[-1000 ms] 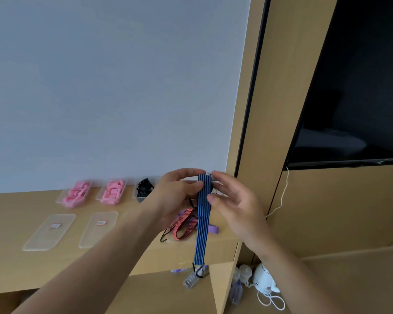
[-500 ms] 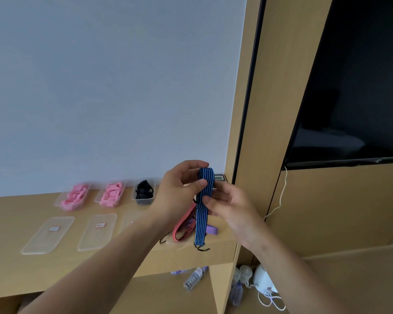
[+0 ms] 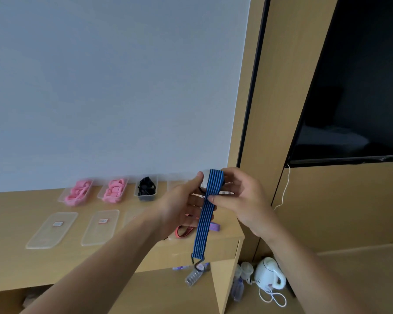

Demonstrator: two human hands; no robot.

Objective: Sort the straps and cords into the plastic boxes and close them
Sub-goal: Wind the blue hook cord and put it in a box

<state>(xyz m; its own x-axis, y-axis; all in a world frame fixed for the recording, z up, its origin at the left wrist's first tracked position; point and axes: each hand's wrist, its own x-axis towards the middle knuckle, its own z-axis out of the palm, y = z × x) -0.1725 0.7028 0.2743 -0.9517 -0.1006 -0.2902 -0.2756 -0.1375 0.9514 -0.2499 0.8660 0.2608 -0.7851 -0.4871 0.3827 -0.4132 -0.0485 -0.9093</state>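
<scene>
A blue striped strap [image 3: 205,214] with a black hook at its lower end hangs folded over between my hands above the wooden desk [image 3: 14,223]. My left hand [image 3: 182,207] holds its top from the left with thumb and fingers. My right hand [image 3: 238,196] pinches it from the right. A red strap [image 3: 184,231] and a purple strap [image 3: 214,227] lie on the desk under my hands. Two open boxes of pink straps [image 3: 77,192] [image 3: 114,190] and one of black cords [image 3: 146,188] stand along the wall.
Two clear lids [image 3: 52,230] [image 3: 101,226] lie flat in front of the boxes. A white kettle [image 3: 269,276] with its cord and a plastic bottle [image 3: 194,276] sit on the floor right of the desk. A dark screen [image 3: 354,87] hangs on the wooden wall.
The hanging end of the blue strap has dropped lower again, its hook now below the desk edge. Both hands have stayed at the strap's folded top, shifting slightly right.
</scene>
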